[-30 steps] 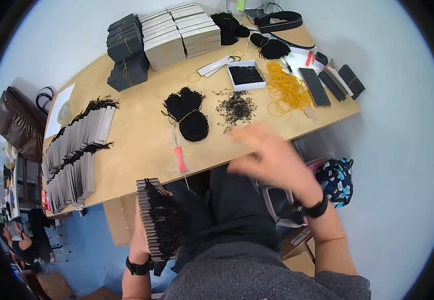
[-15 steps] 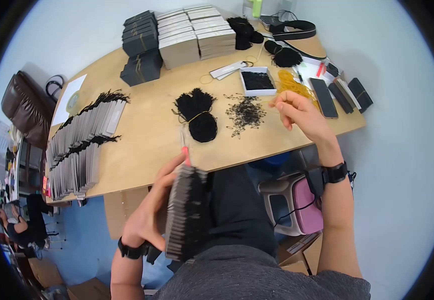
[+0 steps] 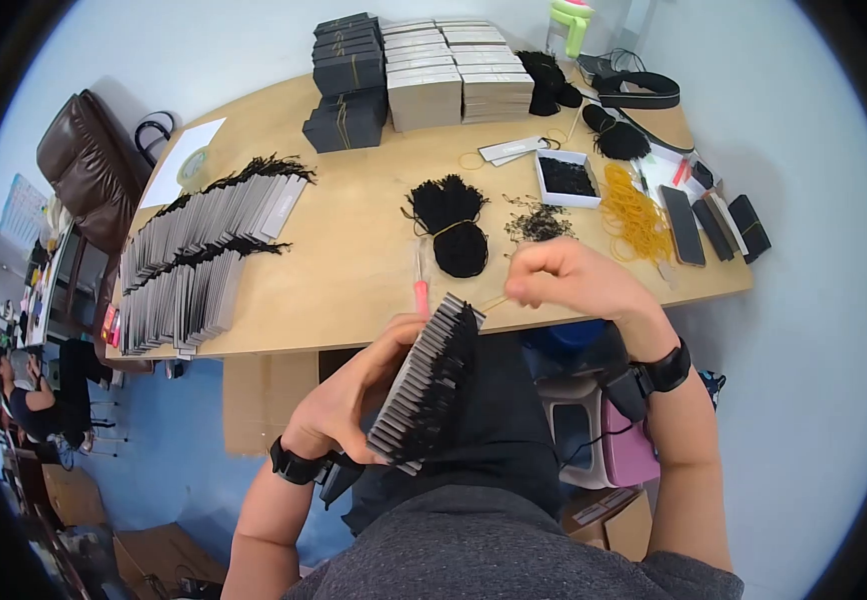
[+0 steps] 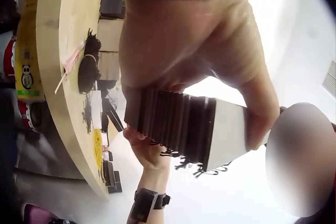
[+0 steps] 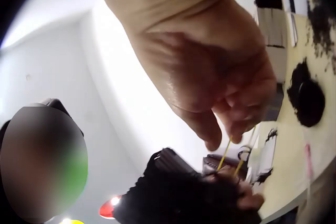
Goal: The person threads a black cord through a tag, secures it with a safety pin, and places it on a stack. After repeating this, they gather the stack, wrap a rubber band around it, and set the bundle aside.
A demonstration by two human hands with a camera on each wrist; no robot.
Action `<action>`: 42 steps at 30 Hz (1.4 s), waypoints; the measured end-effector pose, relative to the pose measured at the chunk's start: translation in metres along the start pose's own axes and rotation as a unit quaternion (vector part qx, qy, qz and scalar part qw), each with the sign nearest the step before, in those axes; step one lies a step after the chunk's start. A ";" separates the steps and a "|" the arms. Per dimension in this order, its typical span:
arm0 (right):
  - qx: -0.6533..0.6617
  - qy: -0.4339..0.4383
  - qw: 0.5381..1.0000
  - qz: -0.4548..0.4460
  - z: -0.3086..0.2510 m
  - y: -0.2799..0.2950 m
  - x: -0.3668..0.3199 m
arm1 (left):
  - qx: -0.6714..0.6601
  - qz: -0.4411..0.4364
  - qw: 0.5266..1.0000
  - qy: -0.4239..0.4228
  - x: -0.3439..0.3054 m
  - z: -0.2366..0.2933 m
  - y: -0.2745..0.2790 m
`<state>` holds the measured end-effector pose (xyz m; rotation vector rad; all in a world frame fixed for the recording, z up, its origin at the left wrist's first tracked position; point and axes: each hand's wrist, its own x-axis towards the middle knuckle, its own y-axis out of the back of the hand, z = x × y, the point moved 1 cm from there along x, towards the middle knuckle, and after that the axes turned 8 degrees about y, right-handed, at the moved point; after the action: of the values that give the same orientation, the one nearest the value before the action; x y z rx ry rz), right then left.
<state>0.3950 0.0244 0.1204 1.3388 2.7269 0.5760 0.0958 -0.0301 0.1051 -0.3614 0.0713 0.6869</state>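
Observation:
My left hand (image 3: 344,400) grips a thick stack of grey hang tags (image 3: 416,390), held above my lap with their black strings (image 3: 446,375) bunched along one side. A thin yellow rubber band (image 3: 495,303) is pinched between the thumb and fingers of my right hand (image 3: 584,280). It stretches from those fingertips to the far end of the stack, as the right wrist view also shows. Just beyond the stack, a pink-handled tool (image 3: 421,298) lies at the table's front edge. Behind it is a banded bundle of black strings (image 3: 459,245).
Two rows of strung tags (image 3: 184,285) fill the table's left side. Small black pins (image 3: 534,222), a white box (image 3: 584,199) of black pieces, yellow rubber bands (image 3: 634,220) and a phone (image 3: 683,226) lie rightward. Banded black stacks (image 3: 347,122) and pale stacks (image 3: 426,100) stand behind.
My left hand has raised and tilted the tag stack toward the table edge. The right hand went to the rubber band pile, then came back to the stack with one rubber band.

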 end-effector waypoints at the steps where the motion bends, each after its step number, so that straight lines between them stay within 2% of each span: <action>1: 0.128 0.003 0.989 0.070 0.006 -0.001 -0.001 | 0.000 0.002 1.000 -0.002 -0.001 -0.003 0.005; 2: 0.127 0.004 0.990 0.068 0.002 -0.001 0.003 | 0.054 -0.017 0.998 -0.036 0.000 -0.009 0.012; 3: 0.265 0.046 0.962 0.038 -0.006 -0.002 0.010 | 0.107 -0.036 0.991 -0.069 0.000 -0.014 0.016; 4: 0.398 0.087 0.913 0.009 -0.016 -0.005 0.014 | 0.107 -0.036 0.991 -0.068 0.000 -0.017 0.018; 6: 0.240 0.010 0.970 -0.046 -0.063 -0.020 0.009 | 0.141 -0.020 0.988 -0.063 0.001 -0.018 0.022; 8: 0.035 0.107 0.989 -0.098 -0.088 -0.046 0.005 | 0.113 0.011 0.993 -0.040 -0.001 -0.020 0.021; 10: -0.063 0.198 0.969 -0.131 -0.131 -0.072 -0.003 | 0.121 0.085 0.989 -0.027 -0.003 -0.021 0.024; 12: -0.274 0.160 0.918 -0.240 -0.146 -0.085 -0.013 | 0.093 0.082 0.991 -0.044 -0.006 -0.030 0.028; 13: -0.310 0.094 0.918 -0.228 -0.149 -0.090 -0.014 | 0.070 0.107 0.990 -0.063 -0.007 -0.029 0.024; 14: -0.311 0.096 0.918 -0.228 -0.146 -0.091 -0.016 | 0.047 0.132 0.987 -0.083 -0.010 -0.030 0.021; 15: -0.437 0.097 0.880 -0.162 -0.139 -0.088 -0.018 | 0.019 0.153 0.984 -0.091 -0.014 -0.040 0.023; 16: -0.553 0.096 0.823 -0.090 -0.137 -0.087 -0.020 | 0.021 0.152 0.984 -0.093 -0.018 -0.048 0.026; 17: -0.555 0.096 0.822 -0.088 -0.140 -0.085 -0.018 | 0.005 0.171 0.978 -0.120 -0.021 -0.054 0.029; 18: -0.558 -0.046 0.828 -0.039 -0.144 -0.079 -0.015 | -0.011 0.189 0.971 -0.147 -0.023 -0.061 0.032; 19: -0.549 -0.187 0.815 0.012 -0.146 -0.075 -0.013 | -0.001 0.197 0.962 -0.190 -0.024 -0.069 0.036; 20: -0.551 -0.185 0.814 0.014 -0.144 -0.077 -0.017 | 0.000 0.197 0.961 -0.193 -0.026 -0.068 0.034; 22: -0.646 -0.023 0.746 0.158 -0.140 -0.085 -0.027 | -0.042 0.208 0.958 -0.192 -0.031 -0.064 0.030; 23: -0.647 -0.019 0.746 0.157 -0.145 -0.086 -0.027 | -0.055 0.210 0.957 -0.191 -0.031 -0.060 0.027; 25: -0.660 0.041 0.742 0.109 -0.163 -0.089 -0.027 | -0.072 0.209 0.957 -0.186 -0.031 -0.055 0.022; 26: -0.661 0.042 0.742 0.109 -0.168 -0.093 -0.027 | -0.088 0.204 0.959 -0.178 -0.030 -0.054 0.021; 27: -0.659 0.134 0.739 0.043 -0.173 -0.103 -0.027 | -0.130 0.192 0.960 -0.158 -0.030 -0.057 0.021; 28: -0.649 0.223 0.727 -0.023 -0.176 -0.113 -0.026 | -0.144 0.114 0.976 -0.120 -0.024 -0.067 0.033; 30: -0.622 0.329 0.710 -0.027 -0.171 -0.135 -0.014 | -0.112 0.119 0.982 -0.099 -0.025 -0.065 0.029; 31: -0.577 0.362 0.732 -0.031 -0.168 -0.143 -0.004 | -0.079 0.126 0.986 -0.078 -0.027 -0.063 0.026; 32: -0.577 0.360 0.733 -0.030 -0.171 -0.139 0.001 | -0.045 0.132 0.989 -0.057 -0.030 -0.059 0.022; 34: -0.478 0.219 0.831 -0.182 -0.179 -0.117 0.026 | 0.022 0.145 0.989 -0.018 -0.037 -0.047 0.013; 35: -0.451 0.177 0.856 -0.179 -0.173 -0.100 0.037 | -0.004 0.073 0.997 0.031 -0.046 -0.022 -0.002; 36: -0.423 0.136 0.879 -0.175 -0.163 -0.081 0.044 | -0.094 0.062 0.993 -0.025 -0.048 -0.032 0.002; 37: -0.381 0.146 0.892 -0.194 -0.149 -0.067 0.048 | -0.109 0.048 0.993 -0.016 -0.051 -0.041 0.014; 40: -0.288 0.040 0.930 -0.226 -0.139 -0.071 0.052 | -0.141 0.046 0.989 -0.029 -0.063 -0.058 0.017; 41: -0.287 0.040 0.930 -0.226 -0.128 -0.072 0.054 | -0.150 0.052 0.986 -0.045 -0.064 -0.060 0.015; 42: -0.216 0.049 0.947 -0.234 -0.114 -0.072 0.055 | -0.149 0.051 0.986 -0.044 -0.063 -0.060 0.013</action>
<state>0.2835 -0.0082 0.2079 0.5527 2.6236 1.1184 0.0424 -0.0802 0.0562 -0.6178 -0.0985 0.8169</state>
